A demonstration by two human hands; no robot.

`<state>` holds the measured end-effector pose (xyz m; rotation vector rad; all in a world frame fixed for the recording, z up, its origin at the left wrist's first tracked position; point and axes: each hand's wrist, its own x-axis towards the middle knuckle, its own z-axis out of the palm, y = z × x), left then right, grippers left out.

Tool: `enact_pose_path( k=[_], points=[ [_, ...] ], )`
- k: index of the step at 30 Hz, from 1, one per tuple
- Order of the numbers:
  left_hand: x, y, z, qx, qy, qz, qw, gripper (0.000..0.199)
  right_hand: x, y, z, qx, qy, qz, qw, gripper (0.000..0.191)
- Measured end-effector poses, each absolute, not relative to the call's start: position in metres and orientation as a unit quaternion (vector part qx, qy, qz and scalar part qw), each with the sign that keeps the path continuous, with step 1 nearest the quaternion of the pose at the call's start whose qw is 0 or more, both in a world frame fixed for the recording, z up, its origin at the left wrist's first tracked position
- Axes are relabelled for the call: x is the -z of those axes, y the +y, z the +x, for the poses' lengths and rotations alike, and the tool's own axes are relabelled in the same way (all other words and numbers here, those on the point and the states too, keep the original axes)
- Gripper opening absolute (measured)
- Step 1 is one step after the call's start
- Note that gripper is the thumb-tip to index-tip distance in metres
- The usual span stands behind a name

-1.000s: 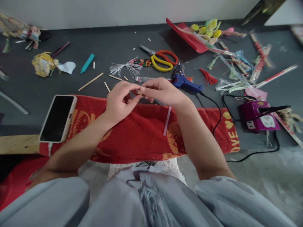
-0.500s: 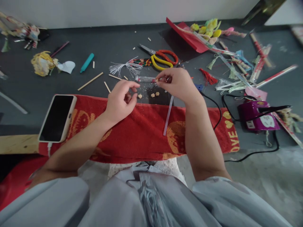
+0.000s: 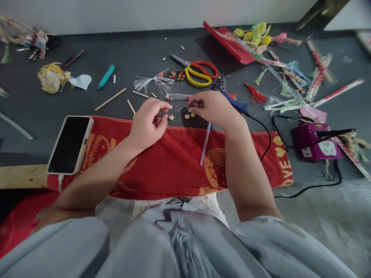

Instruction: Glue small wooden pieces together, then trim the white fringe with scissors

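My left hand (image 3: 149,120) hovers over the back edge of the red towel (image 3: 174,158), fingers curled and thumb apart from the index finger, nothing visible between them. Beside its thumb lies a small tan flower-shaped piece (image 3: 171,117). My right hand (image 3: 210,108) is lowered, its fingertips pinching another small tan piece (image 3: 190,110), partly hidden by the fingers. Just below it, two similar pieces (image 3: 187,116) rest on a dark patch of table. A clear plastic packet (image 3: 178,97) lies behind. A translucent glue stick (image 3: 206,144) lies across the towel's edge.
Scissors (image 3: 197,71) with red and yellow handles lie behind. A blue glue gun (image 3: 236,103) with a black cord sits beyond my right wrist. Thin wooden sticks (image 3: 110,99), a teal tube (image 3: 106,77), a phone (image 3: 71,144) and a purple power socket (image 3: 315,141) lie around.
My right hand has moved down towards me with the small tan piece, from over the plastic packet to the loose pieces. More of the glue gun shows. My left hand has stayed put.
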<state>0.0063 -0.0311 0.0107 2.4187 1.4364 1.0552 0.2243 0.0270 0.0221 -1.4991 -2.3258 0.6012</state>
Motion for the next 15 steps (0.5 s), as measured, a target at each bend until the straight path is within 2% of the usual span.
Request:
enact_pose_path(
  k=[9,15],
  points=[
    [-0.008,-0.024,0.004,-0.28,0.526,0.799,0.079,0.02,-0.03,0.021,0.221,-0.208,-0.805,-0.508,0.226,0.022],
    [-0.009,-0.025,0.005,-0.266,0.537,0.797,0.078,0.02,-0.024,0.014,0.202,-0.201,-0.846,-0.454,0.193,0.018]
  ],
)
